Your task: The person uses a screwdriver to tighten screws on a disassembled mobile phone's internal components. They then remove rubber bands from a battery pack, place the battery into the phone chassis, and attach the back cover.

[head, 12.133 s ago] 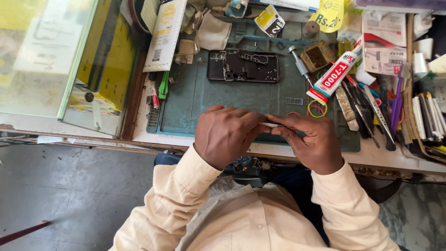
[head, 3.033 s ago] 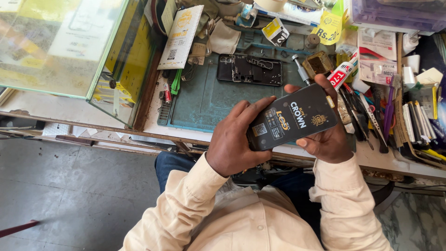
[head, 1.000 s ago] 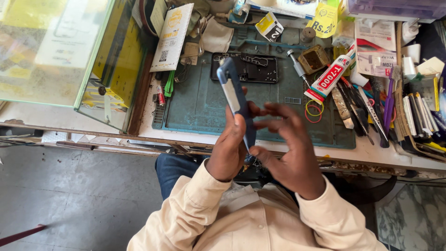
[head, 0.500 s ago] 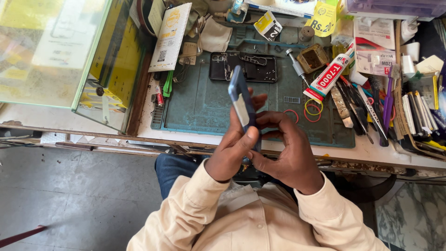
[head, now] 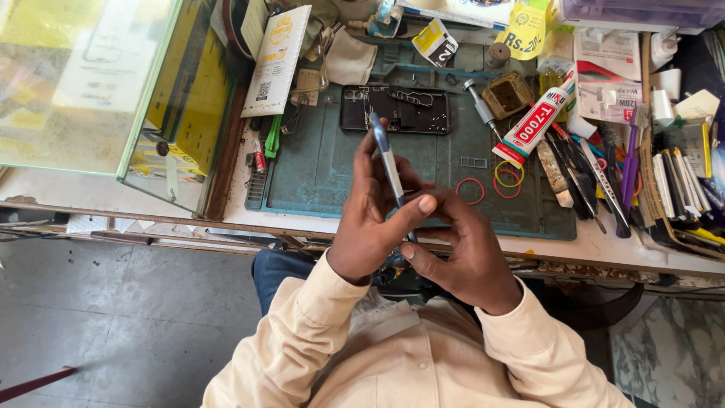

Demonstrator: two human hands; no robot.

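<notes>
Phone screen panel [head: 389,162] held edge-on above green mat [head: 317,162], pinched in left hand [head: 370,227]; right hand [head: 464,249] closed near its lower edge, seemingly steadying it for inspection.

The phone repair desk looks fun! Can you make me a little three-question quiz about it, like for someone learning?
1. True or false: the thin flat phone part is held edge-on between both hands, above the green work mat.
2. Which lies flat on the mat beyond the hands?
A. an opened dark phone body
B. a hammer
C. a cup of tea
3. Fill in: the loose rubber bands on the mat are red and ______.

Key
1. True: the left hand grips it and the right hand touches its lower end.
2. A.
3. Yellow, beside the white glue tube.
</notes>
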